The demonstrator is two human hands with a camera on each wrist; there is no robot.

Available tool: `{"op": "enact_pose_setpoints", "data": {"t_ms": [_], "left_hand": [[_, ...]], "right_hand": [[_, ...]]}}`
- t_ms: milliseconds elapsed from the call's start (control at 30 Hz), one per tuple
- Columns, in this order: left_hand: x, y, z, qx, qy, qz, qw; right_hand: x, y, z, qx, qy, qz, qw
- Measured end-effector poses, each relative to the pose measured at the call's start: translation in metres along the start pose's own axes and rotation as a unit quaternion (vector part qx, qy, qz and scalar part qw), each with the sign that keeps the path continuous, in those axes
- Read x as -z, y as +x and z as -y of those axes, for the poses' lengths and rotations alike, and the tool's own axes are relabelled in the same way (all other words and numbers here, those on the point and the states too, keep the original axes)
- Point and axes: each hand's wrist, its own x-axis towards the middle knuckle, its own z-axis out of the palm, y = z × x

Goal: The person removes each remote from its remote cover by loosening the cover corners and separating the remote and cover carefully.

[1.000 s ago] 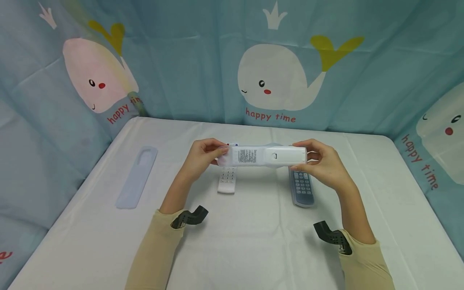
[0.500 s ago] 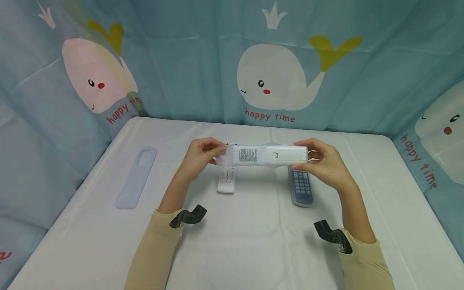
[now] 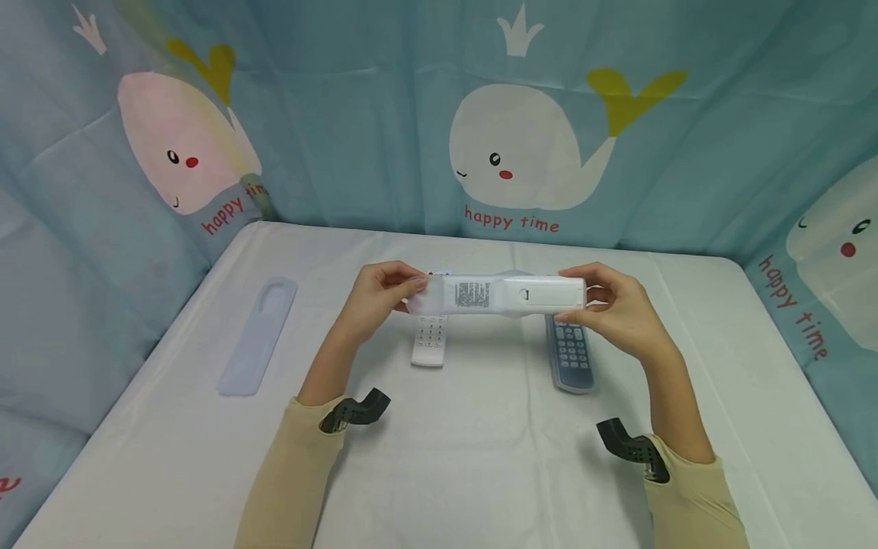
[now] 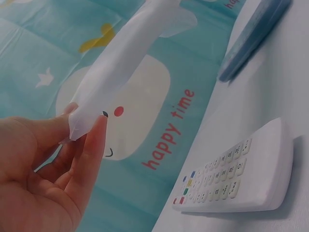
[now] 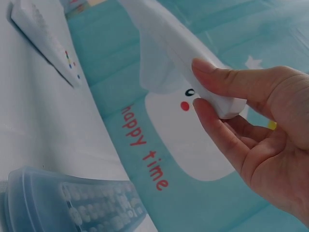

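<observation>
A white remote control (image 3: 555,293) is held level above the table, back side up, with its label and battery cover showing. A translucent sleeve (image 3: 425,296) covers its left part; the right end is bare. My left hand (image 3: 380,297) pinches the sleeve's left end between thumb and fingers, as the left wrist view also shows on the sleeve (image 4: 111,72). At the other side, my right hand (image 3: 613,309) grips the remote's bare end, thumb and fingers on opposite edges. The sleeve's loose mouth flares out around the remote's middle.
Beneath the held remote lies another white remote (image 3: 430,343), buttons up, partly hidden. A dark remote in a translucent bluish cover (image 3: 572,358) lies to the right. On the left is a flat translucent sleeve (image 3: 257,339). A whale-print curtain (image 3: 384,152) stands behind the white-covered table (image 3: 439,457).
My right hand has moved slightly right with the remote, whose label has shifted right within the sleeve. My left hand, on the sleeve's end, has drifted a little left. The things on the table stay put.
</observation>
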Motion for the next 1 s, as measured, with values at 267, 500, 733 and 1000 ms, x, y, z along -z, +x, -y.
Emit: {"op": "enact_pose_setpoints", "data": {"t_ms": [267, 500, 733, 1000], "left_hand": [[0.0005, -0.0004, -0.0006, 0.003, 0.007, 0.000, 1.0000], [0.0040, -0.0004, 0.0002, 0.008, 0.014, -0.002, 0.9999], [0.0066, -0.0003, 0.0010, 0.015, 0.011, -0.003, 0.9998], [0.0080, 0.0004, 0.0015, 0.011, 0.009, -0.006, 0.9999]], "right_hand": [[0.0012, -0.0016, -0.0008, 0.006, 0.001, -0.004, 1.000], [0.0031, -0.0021, -0.0017, 0.008, -0.008, -0.006, 1.000], [0.0038, -0.0019, -0.0005, 0.006, -0.006, -0.006, 1.000], [0.0054, -0.0024, 0.0006, 0.004, -0.008, -0.008, 1.000]]}}
